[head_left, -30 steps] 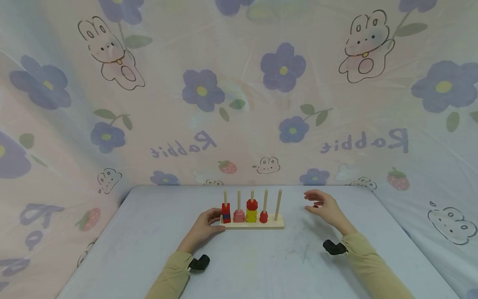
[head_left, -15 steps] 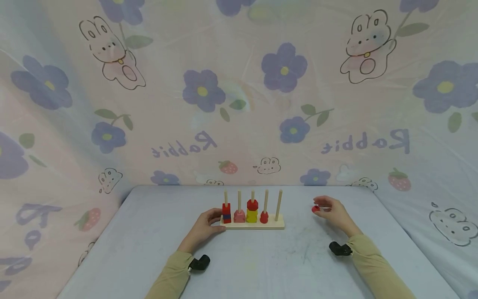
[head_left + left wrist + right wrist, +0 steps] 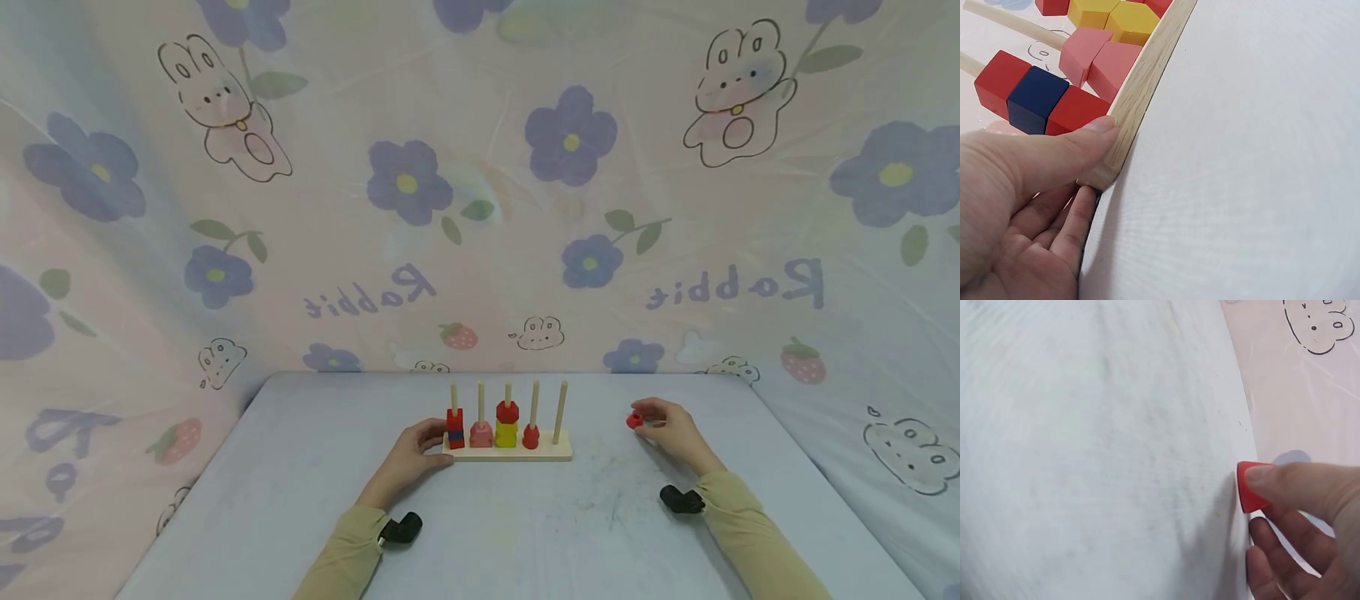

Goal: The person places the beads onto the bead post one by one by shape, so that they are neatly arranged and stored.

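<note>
A wooden peg stacker (image 3: 512, 455) with a row of upright pegs stands on the table. Its left end is gripped by my left hand (image 3: 407, 452); in the left wrist view the thumb (image 3: 1079, 147) presses the base's front edge. Red and blue square blocks (image 3: 1039, 94) sit on the leftmost peg, then pink blocks (image 3: 481, 435), yellow blocks (image 3: 506, 433) under a red one (image 3: 507, 412), and a red piece (image 3: 531, 437). The rightmost peg (image 3: 560, 412) is bare. Right of the stacker, my right hand (image 3: 670, 427) pinches a small red block (image 3: 1252, 487) between thumb and fingers, at the tabletop.
A white cloth covers the table (image 3: 525, 525). Behind it hangs a patterned curtain (image 3: 480, 250) with rabbits and flowers, which also closes in the left and right sides. A black wrist camera (image 3: 401, 527) sits on the left wrist, another (image 3: 681, 499) on the right.
My right hand has moved a little right and down, away from the stacker, and the red block in it now shows more plainly. The left hand and the stacker stay put.
</note>
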Tool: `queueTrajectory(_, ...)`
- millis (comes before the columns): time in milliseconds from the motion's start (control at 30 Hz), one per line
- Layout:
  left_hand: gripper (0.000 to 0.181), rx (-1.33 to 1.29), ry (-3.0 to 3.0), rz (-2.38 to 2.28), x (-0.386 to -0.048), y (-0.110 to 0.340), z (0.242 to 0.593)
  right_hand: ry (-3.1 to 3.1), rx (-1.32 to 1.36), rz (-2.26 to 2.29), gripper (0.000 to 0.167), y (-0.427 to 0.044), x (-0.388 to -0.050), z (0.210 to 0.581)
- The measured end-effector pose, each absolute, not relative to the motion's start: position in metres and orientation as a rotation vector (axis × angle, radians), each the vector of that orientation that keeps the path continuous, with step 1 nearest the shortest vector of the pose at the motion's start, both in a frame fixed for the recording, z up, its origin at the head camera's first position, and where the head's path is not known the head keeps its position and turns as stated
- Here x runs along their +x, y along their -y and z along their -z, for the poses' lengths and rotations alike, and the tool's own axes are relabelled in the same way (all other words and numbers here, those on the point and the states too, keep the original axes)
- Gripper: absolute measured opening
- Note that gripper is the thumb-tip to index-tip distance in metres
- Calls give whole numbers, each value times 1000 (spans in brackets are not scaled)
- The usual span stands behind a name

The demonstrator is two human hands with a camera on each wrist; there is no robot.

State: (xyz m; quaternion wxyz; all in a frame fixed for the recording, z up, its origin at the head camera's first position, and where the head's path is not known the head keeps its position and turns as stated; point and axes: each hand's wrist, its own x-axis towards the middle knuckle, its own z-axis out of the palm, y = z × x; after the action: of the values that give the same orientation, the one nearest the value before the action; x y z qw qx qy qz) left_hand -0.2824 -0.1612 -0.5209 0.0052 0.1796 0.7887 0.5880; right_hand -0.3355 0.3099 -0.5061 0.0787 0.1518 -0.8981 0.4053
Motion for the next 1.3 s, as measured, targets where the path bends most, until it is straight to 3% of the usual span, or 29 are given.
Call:
queueTrajectory(167, 53, 577, -2479, -1823, -269, 157, 500, 2719, 408, -1178, 34, -307, -336, 506)
queueTrajectory(567, 56, 542, -2473, -1816, -282, 162, 519, 2685, 416, -1209, 29, -304, -332, 497)
queueTrajectory(1067, 58, 563, -2460, -1867, -283, 161, 520, 2553, 560, -1274, 33, -270, -329, 443)
queueTrajectory(1300, 57, 585, -2474, -1840, -283, 161, 521, 2437, 726, -1378, 33, -234, -305, 400)
